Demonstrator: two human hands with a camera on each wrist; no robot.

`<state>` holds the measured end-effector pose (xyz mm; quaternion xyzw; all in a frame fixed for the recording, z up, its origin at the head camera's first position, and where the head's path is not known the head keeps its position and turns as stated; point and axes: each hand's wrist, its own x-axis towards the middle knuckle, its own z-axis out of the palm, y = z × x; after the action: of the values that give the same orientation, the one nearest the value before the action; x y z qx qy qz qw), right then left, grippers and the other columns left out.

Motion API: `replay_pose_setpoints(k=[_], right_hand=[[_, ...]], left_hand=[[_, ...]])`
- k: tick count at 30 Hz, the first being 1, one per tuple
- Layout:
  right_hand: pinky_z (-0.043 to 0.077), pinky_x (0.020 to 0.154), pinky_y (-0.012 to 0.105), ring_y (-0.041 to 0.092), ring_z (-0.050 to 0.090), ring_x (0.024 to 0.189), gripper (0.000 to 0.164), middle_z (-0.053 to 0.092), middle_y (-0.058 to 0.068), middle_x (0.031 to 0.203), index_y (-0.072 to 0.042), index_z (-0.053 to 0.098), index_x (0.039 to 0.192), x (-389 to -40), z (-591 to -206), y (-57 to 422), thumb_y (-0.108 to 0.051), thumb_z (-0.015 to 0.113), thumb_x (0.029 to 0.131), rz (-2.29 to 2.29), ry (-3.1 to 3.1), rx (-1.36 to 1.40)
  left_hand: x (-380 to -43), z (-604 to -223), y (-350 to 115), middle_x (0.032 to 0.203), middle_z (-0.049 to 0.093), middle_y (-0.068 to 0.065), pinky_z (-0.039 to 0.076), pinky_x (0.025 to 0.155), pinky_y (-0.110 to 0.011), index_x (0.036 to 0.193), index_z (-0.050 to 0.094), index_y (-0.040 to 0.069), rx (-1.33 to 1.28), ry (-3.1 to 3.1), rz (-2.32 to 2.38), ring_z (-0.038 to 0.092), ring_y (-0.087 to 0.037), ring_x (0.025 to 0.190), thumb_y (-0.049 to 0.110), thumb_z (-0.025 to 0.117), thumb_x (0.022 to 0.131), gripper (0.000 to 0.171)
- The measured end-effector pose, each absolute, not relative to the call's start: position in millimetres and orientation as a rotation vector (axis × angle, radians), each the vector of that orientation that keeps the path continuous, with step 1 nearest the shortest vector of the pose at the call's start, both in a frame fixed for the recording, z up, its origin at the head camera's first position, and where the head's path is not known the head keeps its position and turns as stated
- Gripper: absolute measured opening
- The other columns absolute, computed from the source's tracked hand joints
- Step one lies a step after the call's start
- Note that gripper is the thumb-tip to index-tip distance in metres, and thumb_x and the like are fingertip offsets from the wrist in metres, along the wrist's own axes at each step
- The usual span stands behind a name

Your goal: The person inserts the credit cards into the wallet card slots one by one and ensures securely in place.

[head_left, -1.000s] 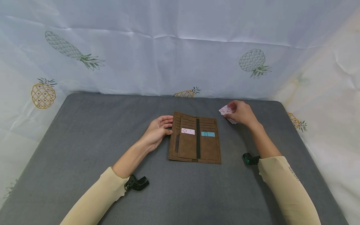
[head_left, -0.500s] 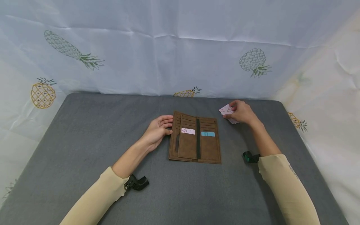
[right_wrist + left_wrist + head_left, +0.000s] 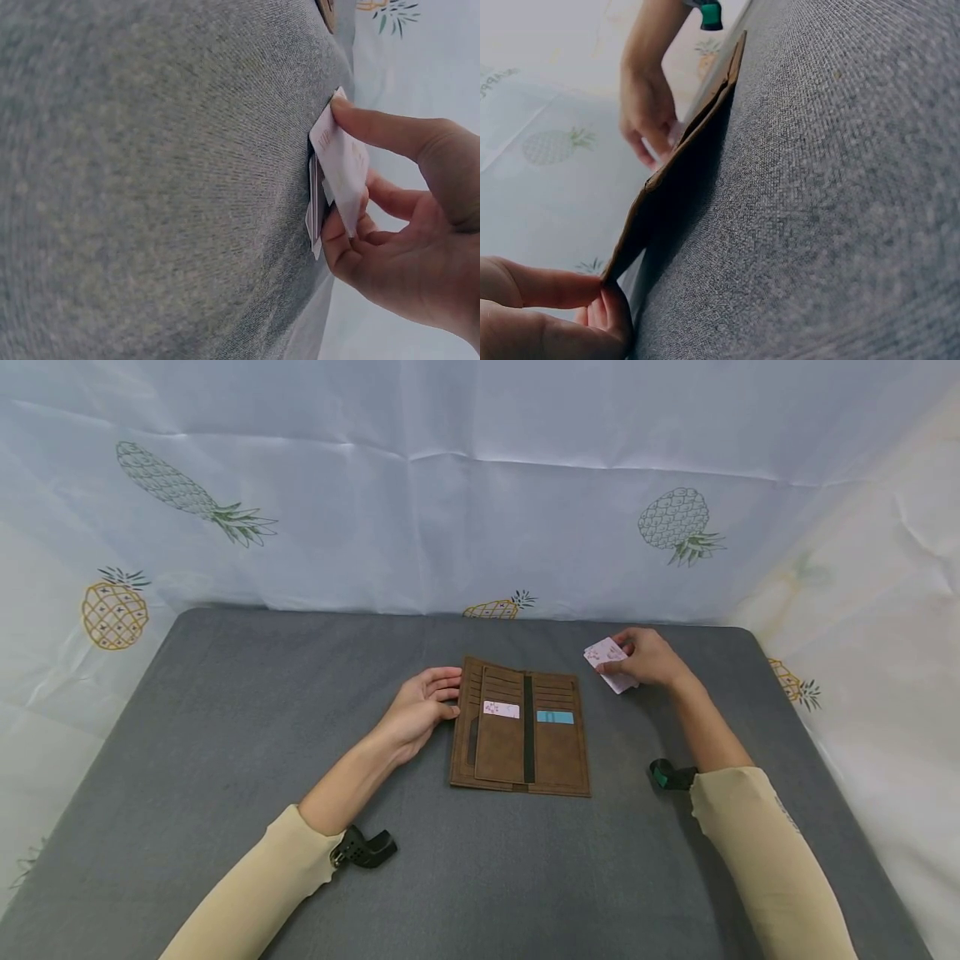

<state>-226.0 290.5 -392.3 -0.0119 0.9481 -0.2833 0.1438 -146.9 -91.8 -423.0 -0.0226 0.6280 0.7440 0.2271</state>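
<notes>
A brown wallet [image 3: 498, 756] lies unfolded on the grey table, its left flap slightly raised. A pink-and-white card [image 3: 501, 710] shows in its left panel and a blue card [image 3: 555, 717] in its right. My left hand [image 3: 416, 712] pinches the wallet's left edge between thumb and fingers, as the left wrist view also shows. To the right of the wallet, my right hand [image 3: 648, 658] pinches a pale pink card [image 3: 341, 161] between thumb and fingers. That card is tilted above a small stack of cards [image 3: 313, 214] on the table, partly hidden by the hand.
The grey table [image 3: 480, 868] extends around the wallet. At its far edge hangs a pale curtain [image 3: 450, 527] printed with pineapples, which continues along both sides. A black wrist camera [image 3: 365, 847] sits on the left wrist, another wrist camera [image 3: 670, 774] on the right.
The right hand has shifted very slightly to the right, and the pink card under its fingers is now raised and shows more of its face. The left hand and wallet have stayed put.
</notes>
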Motion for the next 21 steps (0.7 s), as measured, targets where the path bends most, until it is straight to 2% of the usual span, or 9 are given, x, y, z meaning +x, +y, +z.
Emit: replay_pose_setpoints(k=[5,10,17,21], right_hand=[[0.047,0.063,0.026,0.011,0.055,0.074,0.045,0.067,0.023,0.106,0.015,0.057,0.140,-225,-392,292,-0.013,0.064,0.105,-0.886,2.750,-0.081],[0.045,0.066,0.027,0.009,0.052,0.076,0.044,0.064,0.020,0.107,0.013,0.055,0.144,-224,-390,291,-0.009,0.052,0.106,-0.961,2.734,-0.094],[0.042,0.062,0.029,0.008,0.050,0.069,0.048,0.066,0.016,0.105,0.004,0.051,0.151,-219,-384,281,-0.009,0.054,0.105,-1.072,2.735,-0.086],[0.045,0.064,0.028,0.010,0.054,0.071,0.047,0.068,0.020,0.109,0.001,0.052,0.151,-216,-381,274,-0.008,0.056,0.106,-1.146,2.716,-0.101]], left_hand=[[-148,-424,-92,0.158,0.045,-0.016,0.053,0.090,-0.019,0.161,0.039,0.001,-0.067,1.730,2.050,0.047,-0.025,0.138,-0.023,0.050,0.097,0.069],[-148,-424,-92,0.156,0.047,-0.014,0.054,0.089,-0.018,0.161,0.040,0.002,-0.076,1.725,2.048,0.047,-0.023,0.137,-0.023,0.051,0.097,0.069],[-147,-423,-92,0.157,0.046,-0.016,0.053,0.089,-0.018,0.161,0.039,0.001,-0.071,1.733,2.046,0.047,-0.025,0.136,-0.023,0.050,0.097,0.070],[-147,-423,-92,0.157,0.046,-0.016,0.053,0.089,-0.018,0.161,0.039,0.001,-0.074,1.730,2.049,0.047,-0.025,0.136,-0.024,0.050,0.097,0.070]])
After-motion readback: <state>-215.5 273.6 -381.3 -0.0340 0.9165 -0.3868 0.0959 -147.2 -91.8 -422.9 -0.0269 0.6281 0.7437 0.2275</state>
